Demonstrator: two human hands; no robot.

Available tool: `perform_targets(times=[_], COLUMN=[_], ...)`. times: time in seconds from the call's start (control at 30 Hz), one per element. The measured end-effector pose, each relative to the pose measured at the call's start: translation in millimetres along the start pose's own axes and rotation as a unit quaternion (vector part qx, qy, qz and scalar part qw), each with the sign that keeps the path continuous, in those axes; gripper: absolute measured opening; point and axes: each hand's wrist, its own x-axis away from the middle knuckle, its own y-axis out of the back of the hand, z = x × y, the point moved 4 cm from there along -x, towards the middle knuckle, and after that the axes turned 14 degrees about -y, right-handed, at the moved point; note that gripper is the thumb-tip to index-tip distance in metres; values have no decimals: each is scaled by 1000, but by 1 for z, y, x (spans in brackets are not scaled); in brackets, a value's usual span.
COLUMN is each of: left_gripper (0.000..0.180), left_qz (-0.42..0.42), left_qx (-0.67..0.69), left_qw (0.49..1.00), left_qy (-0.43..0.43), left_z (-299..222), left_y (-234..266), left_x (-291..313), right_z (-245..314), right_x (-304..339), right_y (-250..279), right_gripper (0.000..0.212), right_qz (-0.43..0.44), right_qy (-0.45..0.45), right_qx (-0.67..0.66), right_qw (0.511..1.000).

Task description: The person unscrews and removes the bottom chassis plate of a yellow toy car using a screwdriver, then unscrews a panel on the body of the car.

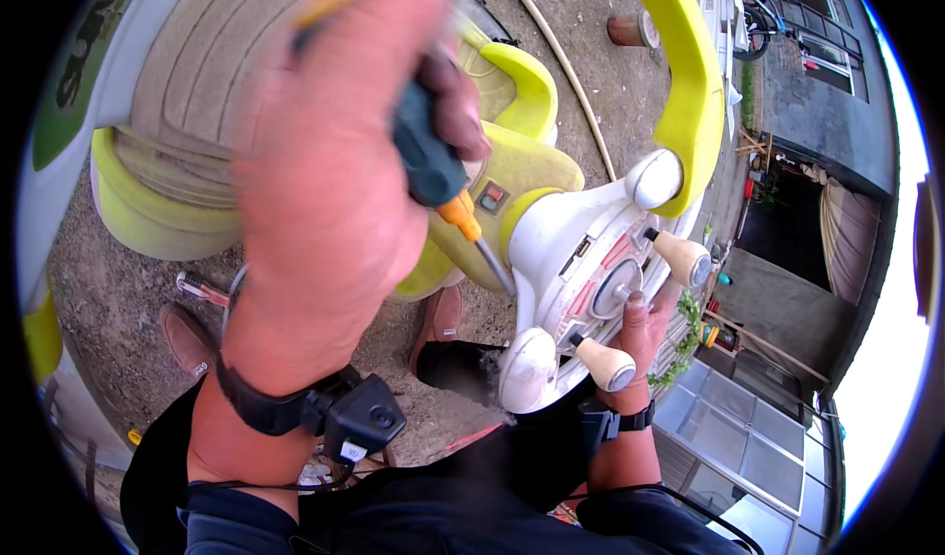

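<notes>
The left hand (315, 181) fingers grip the screwdriver (448, 186), its shaft slanting down-right toward the white base (581, 250) the right hand (640, 339) fingers steady

A: Where does the view look from?

B: From the person's head, facing steeply down past the chest to the dirt ground (108, 299) and shoes.

A: How near?

B: Very near. The left hand (325, 181) fills the upper middle, blurred by closeness; the right hand (640, 334) sits lower right against a white and yellow toy car (581, 250).

A: And the edges?

B: The fisheye bends them; a building (827, 102) curves along the right rim.
</notes>
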Motion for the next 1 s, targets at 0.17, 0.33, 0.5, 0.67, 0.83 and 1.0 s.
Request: perform_targets(times=[0.17,0.33,0.5,0.67,0.83,1.0], left_gripper=[21,22,22,23,23,24], left_qz=[104,98,81,72,56,29], left_qx=[98,132,146,149,145,121], left_qw=[986,983,982,982,983,988], left_qy=[-82,-83,-84,-89,-94,-93], left_z=[-29,-15,-2,2,4,4], left_y=[4,5,6,7,7,6], left_x=[-21,-21,-20,-20,-21,-17], right_z=[-6,-7,-4,-7,-3,-2], right_x=[-1,-2,-3,-4,-3,-2], right_y=[1,-1,-4,-4,-1,0], right_gripper=[87,88,87,86,86,90], right_qz=[-1,1,-2,3,-3,-12], right_qy=[-17,-22,-19,-17,-18,-27], right_qx=[-17,-30,-17,-18,-5,-18], right_qw=[1000,999,1000,1000,1000,999])
